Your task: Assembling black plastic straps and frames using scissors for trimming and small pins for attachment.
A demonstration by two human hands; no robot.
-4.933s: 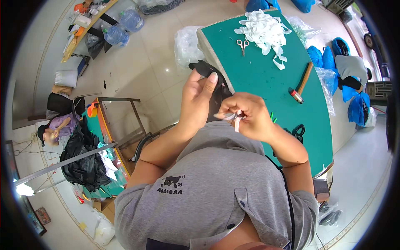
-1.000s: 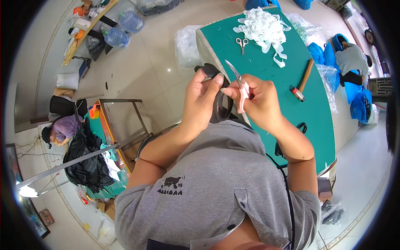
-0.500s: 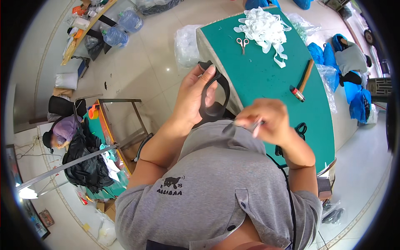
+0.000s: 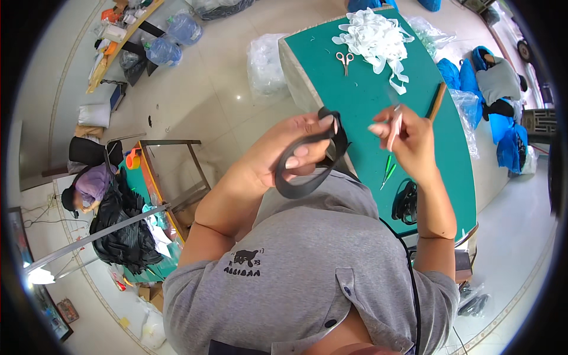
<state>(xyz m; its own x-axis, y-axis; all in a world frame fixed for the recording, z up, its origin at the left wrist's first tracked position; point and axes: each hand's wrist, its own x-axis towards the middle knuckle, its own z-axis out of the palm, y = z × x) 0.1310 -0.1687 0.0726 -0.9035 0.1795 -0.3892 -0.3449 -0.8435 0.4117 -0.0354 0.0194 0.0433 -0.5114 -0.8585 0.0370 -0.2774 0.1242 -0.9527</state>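
Observation:
My left hand is closed on a wide black band bent into a loop, held in front of my body near the table's left edge. The thumb and fingers pinch its upper end. To the right, over the green table, my right hand is closed around a small pinkish tool with a metal tip, too blurred to name. Below that hand, a thin green-handled tool and a coil of black cord lie on the table.
Pink-handled scissors and a heap of white strips lie at the table's far end. A wooden handle lies near its right edge. Blue bags are on the floor to the right. At left, a person sits beside black plastic.
My left hand has turned and moved right and slightly down with the black band. My right hand has moved up and right with the tool, uncovering the green-handled tool.

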